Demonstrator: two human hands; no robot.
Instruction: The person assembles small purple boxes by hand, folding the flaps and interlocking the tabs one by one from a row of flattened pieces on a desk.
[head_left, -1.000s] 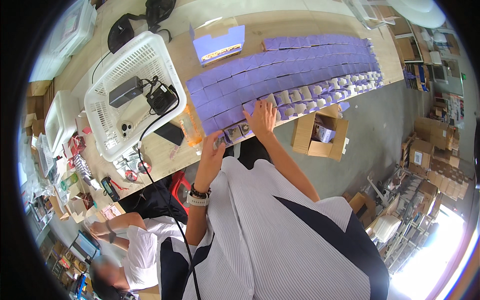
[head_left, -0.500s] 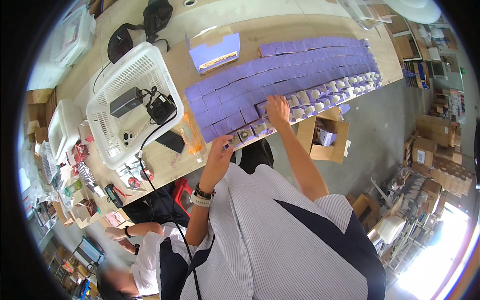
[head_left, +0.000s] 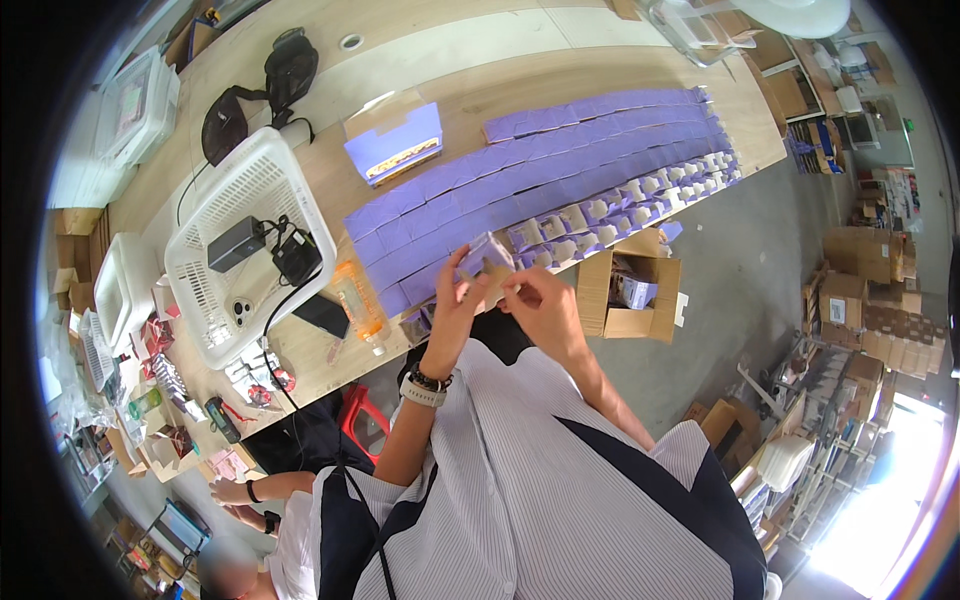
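Note:
My left hand [head_left: 460, 302] is closed around a small purple box [head_left: 487, 252], lifted and tilted over the near edge of the rows. At the box's near end, my right hand [head_left: 545, 308] pinches by its pale flap; the fingertips partly cover that spot. Closed purple boxes [head_left: 430, 210] stand packed in several long rows on the table. Along the right front, open purple boxes [head_left: 622, 215] show raised white flaps. A few more boxes are partly hidden beside my left wrist.
A white basket [head_left: 185, 290] holding a phone and black adapters stands left, beside an orange bottle [head_left: 358, 305]. A purple display carton [head_left: 395, 150] sits behind the rows. Below the table's edge is an open cardboard box [head_left: 640, 318]. Another person [head_left: 290, 520] works at lower left.
My left hand has raised a purple box from the front row. My right hand has come back from the open boxes to meet it. The view has shifted slightly.

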